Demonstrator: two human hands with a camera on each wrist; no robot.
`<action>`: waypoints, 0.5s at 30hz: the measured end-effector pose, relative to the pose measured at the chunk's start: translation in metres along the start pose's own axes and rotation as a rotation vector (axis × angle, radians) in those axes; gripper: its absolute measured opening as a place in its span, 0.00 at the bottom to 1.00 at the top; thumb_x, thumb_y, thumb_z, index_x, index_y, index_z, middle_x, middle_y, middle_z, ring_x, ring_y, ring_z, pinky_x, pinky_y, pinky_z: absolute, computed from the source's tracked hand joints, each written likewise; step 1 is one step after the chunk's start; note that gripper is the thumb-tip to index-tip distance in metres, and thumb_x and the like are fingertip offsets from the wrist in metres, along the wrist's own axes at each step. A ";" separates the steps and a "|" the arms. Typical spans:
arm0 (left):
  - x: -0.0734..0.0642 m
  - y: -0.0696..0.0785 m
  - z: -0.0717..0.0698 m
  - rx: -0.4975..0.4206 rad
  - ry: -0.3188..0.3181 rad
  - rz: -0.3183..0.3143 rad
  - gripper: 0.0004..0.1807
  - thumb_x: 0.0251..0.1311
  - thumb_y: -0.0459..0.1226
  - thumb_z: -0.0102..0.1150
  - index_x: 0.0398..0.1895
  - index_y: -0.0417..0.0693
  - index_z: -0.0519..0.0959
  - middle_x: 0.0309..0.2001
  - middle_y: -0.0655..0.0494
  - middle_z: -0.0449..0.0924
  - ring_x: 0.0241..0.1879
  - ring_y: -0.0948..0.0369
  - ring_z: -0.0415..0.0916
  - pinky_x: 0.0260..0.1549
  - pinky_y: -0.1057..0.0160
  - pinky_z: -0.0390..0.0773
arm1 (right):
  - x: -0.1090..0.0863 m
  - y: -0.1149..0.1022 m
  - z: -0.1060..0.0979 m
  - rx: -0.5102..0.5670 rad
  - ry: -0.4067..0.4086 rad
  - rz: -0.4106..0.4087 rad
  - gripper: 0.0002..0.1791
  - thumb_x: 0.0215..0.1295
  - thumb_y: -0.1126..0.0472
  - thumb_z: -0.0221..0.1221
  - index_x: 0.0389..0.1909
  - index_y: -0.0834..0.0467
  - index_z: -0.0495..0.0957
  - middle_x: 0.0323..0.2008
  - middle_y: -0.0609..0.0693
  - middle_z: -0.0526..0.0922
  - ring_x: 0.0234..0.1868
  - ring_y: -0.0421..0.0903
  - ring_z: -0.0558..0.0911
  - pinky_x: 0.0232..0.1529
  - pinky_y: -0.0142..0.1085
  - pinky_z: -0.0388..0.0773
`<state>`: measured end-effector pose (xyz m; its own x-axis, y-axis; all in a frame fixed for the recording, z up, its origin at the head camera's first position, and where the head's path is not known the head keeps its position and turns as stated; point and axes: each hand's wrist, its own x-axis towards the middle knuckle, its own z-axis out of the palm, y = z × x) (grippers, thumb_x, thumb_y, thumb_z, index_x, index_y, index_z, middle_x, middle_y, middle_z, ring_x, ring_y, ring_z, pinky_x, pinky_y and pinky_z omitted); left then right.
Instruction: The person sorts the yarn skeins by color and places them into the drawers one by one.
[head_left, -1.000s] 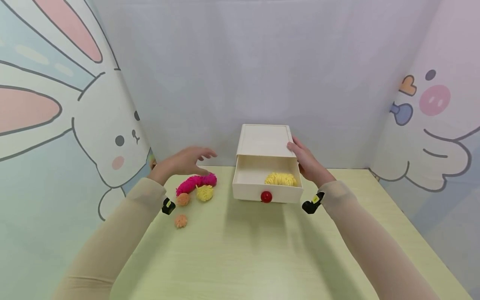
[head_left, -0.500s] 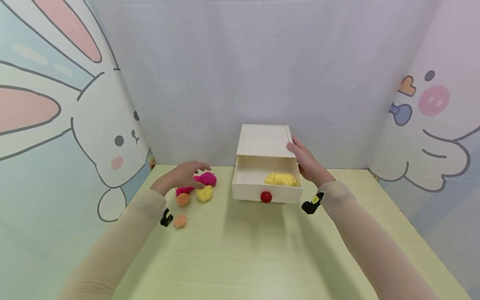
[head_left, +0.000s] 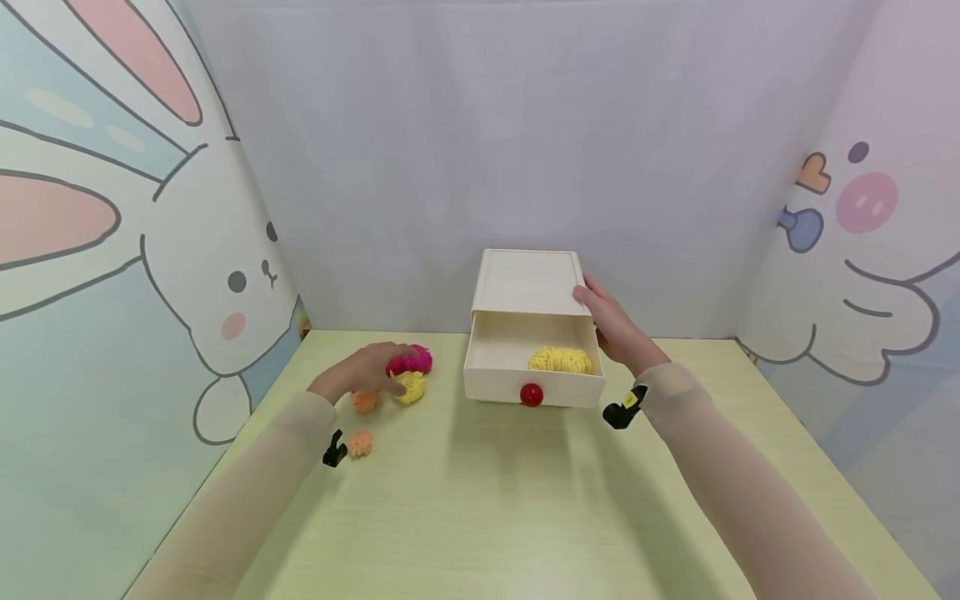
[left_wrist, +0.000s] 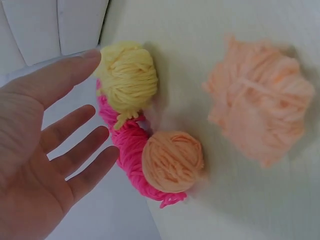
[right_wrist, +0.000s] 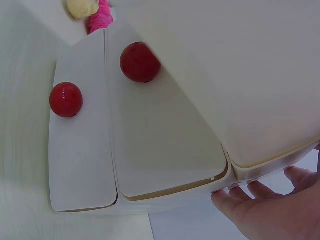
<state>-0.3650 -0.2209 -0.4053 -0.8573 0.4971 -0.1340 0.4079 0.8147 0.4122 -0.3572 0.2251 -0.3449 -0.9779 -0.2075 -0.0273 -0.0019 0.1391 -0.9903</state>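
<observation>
Left hand (head_left: 365, 369) spread at one yellow ball (left_wrist: 130, 75); right hand (head_left: 619, 330) against one cabinet (head_left: 528, 282).
Two orange balls (left_wrist: 173, 161) and pink yarn (left_wrist: 131, 146) (count unclear) also lie on the table (head_left: 480, 508); thumb contact unconfirmed. One open drawer (head_left: 491, 386) contains one yellow skein (head_left: 560, 359). Right fingers extended, tips touching cabinet side.

The white drawer box (head_left: 530, 280) stands upright, top drawer (head_left: 491, 386) pulled out; left of it, a yellow yarn ball (left_wrist: 129, 74) touches magenta yarn (left_wrist: 131, 150).
</observation>
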 end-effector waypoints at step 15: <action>0.008 -0.007 0.020 -0.036 -0.036 -0.008 0.33 0.62 0.39 0.77 0.70 0.51 0.77 0.70 0.45 0.75 0.68 0.43 0.70 0.71 0.33 0.67 | 0.000 0.001 0.000 0.007 -0.001 -0.012 0.39 0.85 0.39 0.42 0.86 0.32 0.34 0.87 0.47 0.41 0.82 0.62 0.57 0.79 0.63 0.56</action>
<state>-0.3688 -0.2167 -0.4278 -0.8481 0.5019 -0.1698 0.3894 0.8077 0.4427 -0.3569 0.2255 -0.3456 -0.9776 -0.2101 -0.0159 -0.0117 0.1295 -0.9915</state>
